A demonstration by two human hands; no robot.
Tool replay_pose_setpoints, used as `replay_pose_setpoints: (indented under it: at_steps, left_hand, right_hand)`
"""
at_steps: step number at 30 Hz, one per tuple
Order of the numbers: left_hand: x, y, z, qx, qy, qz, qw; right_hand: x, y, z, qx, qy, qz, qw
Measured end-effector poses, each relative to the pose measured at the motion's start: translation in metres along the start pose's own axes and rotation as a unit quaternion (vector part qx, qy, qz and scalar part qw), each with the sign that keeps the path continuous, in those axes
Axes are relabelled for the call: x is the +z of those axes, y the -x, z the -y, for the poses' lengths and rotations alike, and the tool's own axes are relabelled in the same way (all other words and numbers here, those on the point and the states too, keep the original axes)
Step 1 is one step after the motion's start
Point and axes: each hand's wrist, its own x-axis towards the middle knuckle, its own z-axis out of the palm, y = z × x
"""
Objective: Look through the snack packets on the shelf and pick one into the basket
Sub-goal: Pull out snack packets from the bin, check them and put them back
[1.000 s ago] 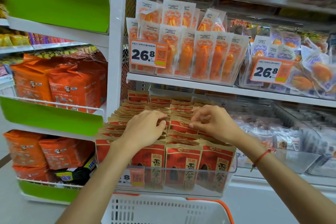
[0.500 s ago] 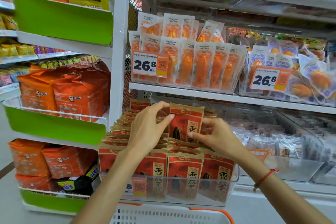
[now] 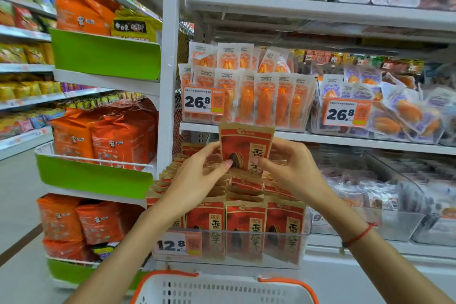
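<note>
Shop shelf (image 3: 320, 137) stacked with red snack packets (image 3: 246, 219) in a clear bin. White basket (image 3: 222, 291) below, nothing visible inside. One packet (image 3: 246, 142) lifted upright above the rows, pinched between left hand (image 3: 197, 175) and right hand (image 3: 288, 168). Choice apparently made; dropping into basket remaining.

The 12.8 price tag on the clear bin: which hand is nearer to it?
Left. The left hand is above the 12.8 price tag, pinching the raised packet; the right hand holds it farther right.
</note>
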Motion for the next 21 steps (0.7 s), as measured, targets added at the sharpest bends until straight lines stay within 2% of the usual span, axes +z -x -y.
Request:
replay_pose_setpoints:
  at_steps: [5,10,15,21]
  left_hand:
    - [-0.014,0.036,-0.022,0.034,0.066,-0.02,0.997]
    - [-0.008,0.068,-0.019,-0.023,0.119,0.002,0.993]
    - [-0.003,0.099,0.011,-0.093,0.12,0.058,0.987]
    - [-0.004,0.108,0.036,-0.19,0.132,0.062,0.971]
  right_hand:
    - [0.001,0.028,0.026,0.01,-0.156,-0.008,0.988]
    - [0.025,0.06,0.024,0.09,-0.254,0.003,0.963]
    - [0.051,0.091,0.003,0.159,-0.248,0.05,0.954]
    - [0.069,0.104,-0.012,0.203,-0.255,0.093,0.941]
